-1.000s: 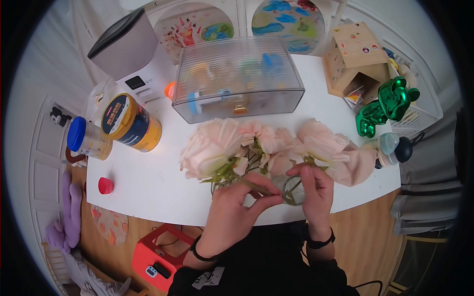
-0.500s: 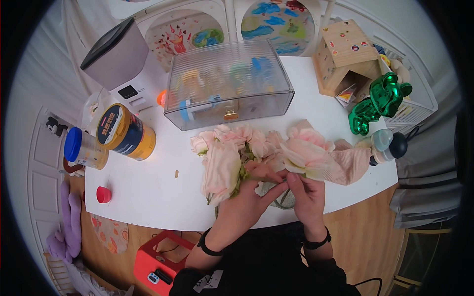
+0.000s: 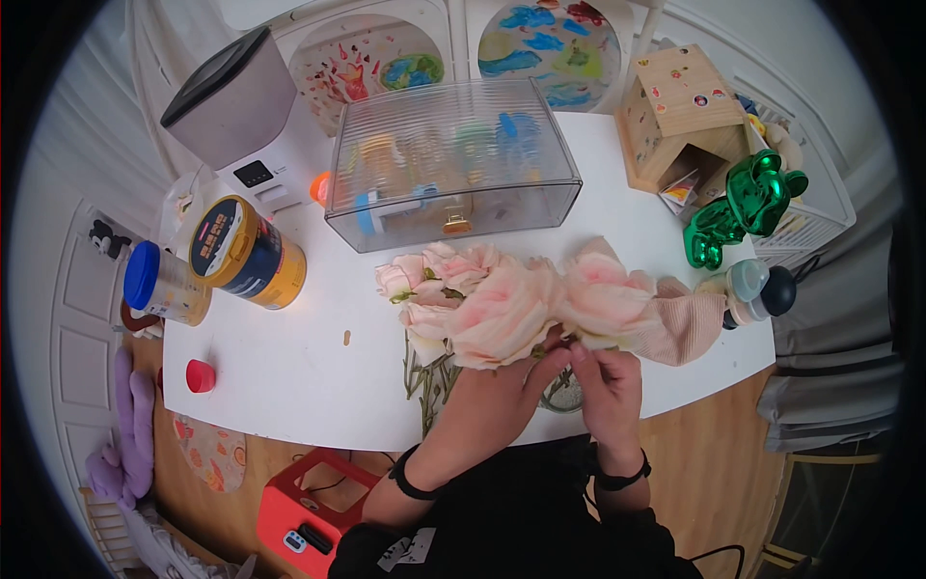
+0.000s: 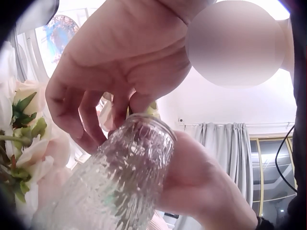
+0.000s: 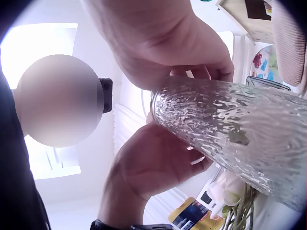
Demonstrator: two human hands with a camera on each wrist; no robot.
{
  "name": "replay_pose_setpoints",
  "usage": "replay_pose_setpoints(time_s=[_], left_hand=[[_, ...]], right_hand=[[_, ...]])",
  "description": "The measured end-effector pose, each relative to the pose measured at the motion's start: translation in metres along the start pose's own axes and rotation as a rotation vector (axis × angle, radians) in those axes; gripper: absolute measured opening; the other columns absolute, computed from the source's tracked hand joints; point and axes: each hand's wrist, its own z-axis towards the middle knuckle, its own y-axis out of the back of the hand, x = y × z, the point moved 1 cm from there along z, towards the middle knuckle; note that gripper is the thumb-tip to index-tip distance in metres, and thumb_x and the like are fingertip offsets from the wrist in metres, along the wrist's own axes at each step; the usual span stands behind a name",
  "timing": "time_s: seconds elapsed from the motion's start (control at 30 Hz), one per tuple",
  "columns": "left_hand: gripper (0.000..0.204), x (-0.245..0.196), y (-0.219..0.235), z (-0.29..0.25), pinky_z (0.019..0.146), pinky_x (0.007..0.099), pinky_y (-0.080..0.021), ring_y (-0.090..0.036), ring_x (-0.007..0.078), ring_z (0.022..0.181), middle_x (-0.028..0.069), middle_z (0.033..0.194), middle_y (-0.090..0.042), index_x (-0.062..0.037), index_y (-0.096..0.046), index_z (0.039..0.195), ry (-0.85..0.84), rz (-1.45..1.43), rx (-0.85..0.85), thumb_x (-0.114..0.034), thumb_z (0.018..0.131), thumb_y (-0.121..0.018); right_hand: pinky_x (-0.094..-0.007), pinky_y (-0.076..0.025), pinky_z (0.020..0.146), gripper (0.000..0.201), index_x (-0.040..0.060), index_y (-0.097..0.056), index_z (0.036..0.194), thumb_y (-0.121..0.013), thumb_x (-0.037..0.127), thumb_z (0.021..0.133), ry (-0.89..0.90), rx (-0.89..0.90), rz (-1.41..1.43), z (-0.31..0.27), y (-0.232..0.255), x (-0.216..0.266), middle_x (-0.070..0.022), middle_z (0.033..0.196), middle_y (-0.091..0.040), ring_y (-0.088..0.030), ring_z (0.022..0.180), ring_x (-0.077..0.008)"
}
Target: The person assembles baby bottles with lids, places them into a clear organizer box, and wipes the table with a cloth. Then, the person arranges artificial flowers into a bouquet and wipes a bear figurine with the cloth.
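Observation:
My left hand (image 3: 497, 396) holds a pale pink rose (image 3: 506, 314), its big bloom covering most of the fingers in the head view. The right hand (image 3: 608, 386) meets it, thumb and forefinger pinching at the rose's stem, which is mostly hidden. Both hands are at the mouth of a textured clear glass vase (image 4: 129, 172), seen below them in the left wrist view. A second large rose (image 3: 612, 294) lies just beyond the right fingers. More pink roses (image 3: 463, 265) are left of the hands, their green stems (image 3: 424, 386) pointing toward the table's near edge.
Behind the flowers stands a clear ribbed box (image 3: 453, 164). A yellow tub (image 3: 251, 256), a blue-lidded jar (image 3: 164, 285) and a red cup (image 3: 200, 376) are on the left. To the right are a ribbed pink cloth (image 3: 685, 323), bottles (image 3: 748, 285), a green bear figure (image 3: 738, 207) and a wooden house (image 3: 685, 121).
The rose in my left hand has swung right and turned its bloom upward, covering the left fingers. Both hands have come together, and the loose stems at left are uncovered.

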Motion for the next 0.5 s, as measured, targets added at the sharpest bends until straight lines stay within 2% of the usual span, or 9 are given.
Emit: replay_pose_setpoints(time_s=[0.07,0.1,0.17,0.2,0.27,0.37,0.5], left_hand=[[0.030,0.003,-0.005,0.001,0.090,0.0389,-0.047,-0.062,0.0320,0.104,0.0131,0.110,-0.066,-0.0004,-0.062,0.119,0.040,-0.139,0.069,-0.019,0.096,-0.063],[0.030,0.003,-0.004,0.002,0.090,0.0389,-0.047,-0.062,0.0320,0.104,0.0131,0.110,-0.066,-0.0004,-0.062,0.119,0.039,-0.139,0.068,-0.019,0.096,-0.063],[0.034,0.006,-0.001,0.003,0.094,0.0382,-0.046,-0.060,0.0307,0.109,0.0140,0.117,-0.064,-0.0009,-0.059,0.123,0.114,-0.386,0.112,-0.018,0.094,-0.065],[0.034,0.008,-0.001,0.003,0.094,0.0382,-0.046,-0.060,0.0307,0.109,0.0140,0.117,-0.064,-0.0009,-0.059,0.123,0.113,-0.387,0.111,-0.018,0.094,-0.065],[0.040,0.015,0.000,0.001,0.098,0.0372,-0.044,-0.058,0.0292,0.115,0.0147,0.125,-0.061,-0.0019,-0.056,0.129,0.125,-0.570,0.100,-0.017,0.094,-0.066],[0.042,0.018,-0.006,0.002,0.101,0.0367,-0.043,-0.057,0.0282,0.117,0.0146,0.128,-0.059,-0.0027,-0.055,0.131,0.092,-0.600,0.047,-0.016,0.093,-0.066],[0.042,0.012,-0.007,0.005,0.100,0.0366,-0.043,-0.057,0.0270,0.117,0.0133,0.128,-0.060,-0.0023,-0.055,0.131,0.058,-0.508,0.032,-0.016,0.093,-0.067]], right_hand=[[-0.0239,-0.047,0.082,0.020,-0.0055,-0.069,0.101,-0.058,0.010,0.099,-0.109,-0.006,0.101,0.001,0.002,0.001,-0.0057,0.094,-0.070,-0.062,0.088,-0.0109],[-0.0239,-0.047,0.082,0.020,-0.0055,-0.069,0.101,-0.058,0.010,0.099,-0.108,-0.006,0.101,0.001,0.002,0.000,-0.0057,0.094,-0.070,-0.062,0.088,-0.0109],[-0.0268,-0.047,0.084,0.017,-0.0025,-0.070,0.105,-0.061,0.009,0.097,-0.110,0.017,0.150,0.001,0.002,-0.002,-0.0050,0.101,-0.071,-0.061,0.094,-0.0122],[-0.0268,-0.047,0.084,0.017,-0.0025,-0.070,0.105,-0.061,0.009,0.097,-0.109,0.017,0.149,0.001,0.002,-0.002,-0.0050,0.101,-0.071,-0.061,0.094,-0.0122],[-0.0271,-0.046,0.087,0.017,-0.0018,-0.070,0.107,-0.062,0.008,0.096,-0.026,0.012,0.114,0.001,0.001,-0.001,-0.0053,0.103,-0.070,-0.060,0.096,-0.0121],[-0.0281,-0.046,0.091,0.024,-0.0012,-0.065,0.117,-0.064,0.009,0.095,-0.026,0.104,0.121,0.001,0.006,-0.006,-0.0057,0.109,-0.068,-0.059,0.102,-0.0129],[-0.0295,-0.045,0.094,0.034,-0.0011,-0.059,0.126,-0.065,0.009,0.094,-0.091,0.110,0.197,0.004,0.009,-0.006,-0.0054,0.116,-0.064,-0.058,0.107,-0.0143]])
